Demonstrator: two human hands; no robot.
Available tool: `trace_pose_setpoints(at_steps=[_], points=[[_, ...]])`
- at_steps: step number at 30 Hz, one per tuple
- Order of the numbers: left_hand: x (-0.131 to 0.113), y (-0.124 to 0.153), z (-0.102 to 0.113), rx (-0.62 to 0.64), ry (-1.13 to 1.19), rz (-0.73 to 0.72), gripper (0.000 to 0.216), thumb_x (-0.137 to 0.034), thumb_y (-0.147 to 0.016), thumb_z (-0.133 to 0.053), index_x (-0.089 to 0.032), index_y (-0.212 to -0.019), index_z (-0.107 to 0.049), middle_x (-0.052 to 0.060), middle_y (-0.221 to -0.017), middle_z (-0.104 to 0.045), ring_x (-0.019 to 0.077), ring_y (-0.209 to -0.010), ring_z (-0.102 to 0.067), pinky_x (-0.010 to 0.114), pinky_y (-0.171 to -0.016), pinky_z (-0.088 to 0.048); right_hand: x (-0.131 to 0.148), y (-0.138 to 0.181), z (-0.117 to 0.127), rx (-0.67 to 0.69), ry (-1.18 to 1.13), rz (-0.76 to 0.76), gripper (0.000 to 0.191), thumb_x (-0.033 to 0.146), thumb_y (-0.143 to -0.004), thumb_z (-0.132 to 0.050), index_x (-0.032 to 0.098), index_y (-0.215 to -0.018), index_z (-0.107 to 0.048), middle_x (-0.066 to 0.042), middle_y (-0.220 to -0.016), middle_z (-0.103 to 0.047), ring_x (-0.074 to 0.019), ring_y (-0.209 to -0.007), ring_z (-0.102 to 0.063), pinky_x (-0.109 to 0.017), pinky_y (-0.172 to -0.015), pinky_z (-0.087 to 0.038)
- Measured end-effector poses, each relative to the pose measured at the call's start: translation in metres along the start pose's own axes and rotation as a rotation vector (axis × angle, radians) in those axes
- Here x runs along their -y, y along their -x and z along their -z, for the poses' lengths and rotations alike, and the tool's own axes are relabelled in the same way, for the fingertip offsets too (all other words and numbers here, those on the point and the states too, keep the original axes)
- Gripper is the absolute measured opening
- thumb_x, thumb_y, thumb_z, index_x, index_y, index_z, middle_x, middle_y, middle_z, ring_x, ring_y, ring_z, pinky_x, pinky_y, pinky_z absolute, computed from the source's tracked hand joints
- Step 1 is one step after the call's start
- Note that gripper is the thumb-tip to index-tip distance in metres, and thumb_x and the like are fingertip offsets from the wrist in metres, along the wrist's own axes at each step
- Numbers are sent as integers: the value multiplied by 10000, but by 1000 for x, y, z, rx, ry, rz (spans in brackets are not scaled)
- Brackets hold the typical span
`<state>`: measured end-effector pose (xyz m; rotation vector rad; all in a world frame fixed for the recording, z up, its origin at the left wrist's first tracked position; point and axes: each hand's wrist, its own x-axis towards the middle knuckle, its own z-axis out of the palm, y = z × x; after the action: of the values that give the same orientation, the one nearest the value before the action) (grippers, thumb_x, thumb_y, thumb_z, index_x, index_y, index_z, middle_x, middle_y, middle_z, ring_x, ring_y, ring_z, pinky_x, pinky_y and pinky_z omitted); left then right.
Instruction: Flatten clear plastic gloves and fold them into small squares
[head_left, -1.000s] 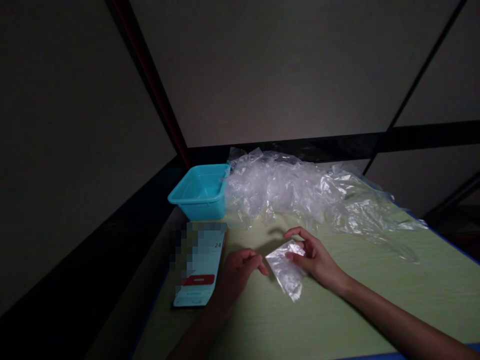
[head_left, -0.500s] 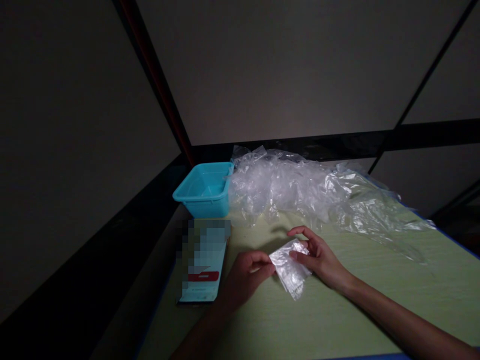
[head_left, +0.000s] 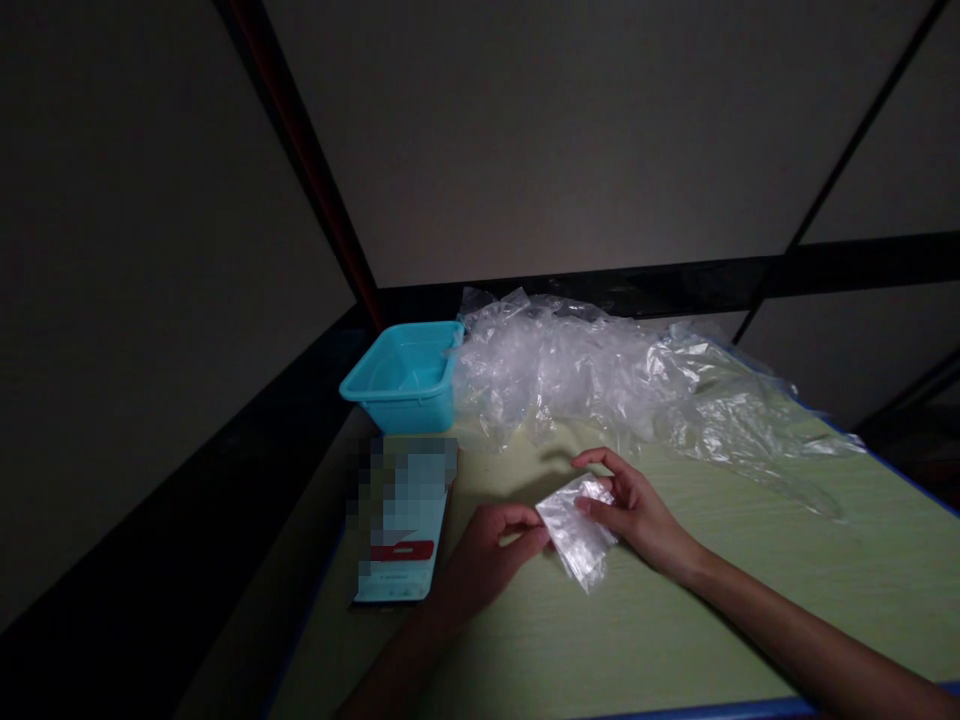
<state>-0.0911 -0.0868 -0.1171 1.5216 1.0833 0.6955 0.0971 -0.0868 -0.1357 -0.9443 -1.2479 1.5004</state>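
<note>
A small folded clear plastic bag (head_left: pixel 576 532) is held between my two hands, just over the table. My right hand (head_left: pixel 637 512) pinches its upper right part, thumb on top, the index finger raised and curved away. At the left corner of the bag, my left hand (head_left: pixel 499 555) has thumb and index finger closed on the edge. Behind them lies a heap of crumpled clear plastic bags (head_left: pixel 570 365), loose and shiny.
A turquoise plastic basket (head_left: pixel 411 412) stands at the back left, against the heap. In front of it is a phone (head_left: pixel 405 520) with a lit, partly blurred screen. The pale green table (head_left: pixel 690 640) has a blue edge; dark-trimmed panels rise behind it.
My hands keep almost the same hold on the folded plastic bag. The whole view has shifted slightly; nothing was let go or picked up.
</note>
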Motion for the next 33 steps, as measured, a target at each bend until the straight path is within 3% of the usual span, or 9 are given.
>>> trace_pose_setpoints(at_steps=[21, 33], points=[[-6, 2, 2, 50, -117, -61, 110, -219, -653, -586, -161, -694, -671, 37, -755, -688, 202, -770, -604, 293, -740, -420, 2, 0, 0, -13, 14, 2, 456, 355, -692, -699, 217, -1019, -412, 54, -609, -555, -77, -447, -461, -190, -428, -314], [6, -1, -3, -119, -119, -7, 150, -291, -674, -549, -181, -584, -600, 5, -619, -607, 188, -714, -567, 274, -656, -407, 0, 1, -1, 29, 49, 5, 436, 387, -699, -693, 234, -1004, -422, 47, -624, -550, -91, -471, -475, -205, -439, -320]])
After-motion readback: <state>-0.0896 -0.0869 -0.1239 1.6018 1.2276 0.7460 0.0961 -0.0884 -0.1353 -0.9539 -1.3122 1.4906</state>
